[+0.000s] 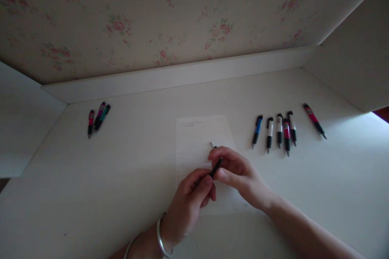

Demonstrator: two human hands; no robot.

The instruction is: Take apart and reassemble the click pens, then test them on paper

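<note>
A dark, slim pen part (216,166) slants up over the lower middle of a lined sheet (194,141), pinched between the thumb and curled fingers of the left hand (191,195). The right hand (238,174) arches around its upper end, thumb and index finger parted — whether they touch it, or the other fingers hold anything, I cannot tell. A small silver-and-black piece (212,144) shows just beyond the right index finger, mostly hidden, lying or held unclear. To the right are six pens: one blue (257,131), three white (270,134) and two pinkish red (314,121). To the left, three lie close together — one red (91,123), one purple (99,114), one green (102,119). The sheet's writing is too small to read; a second band behind the silver bangle (161,238) is cut off below.
</note>
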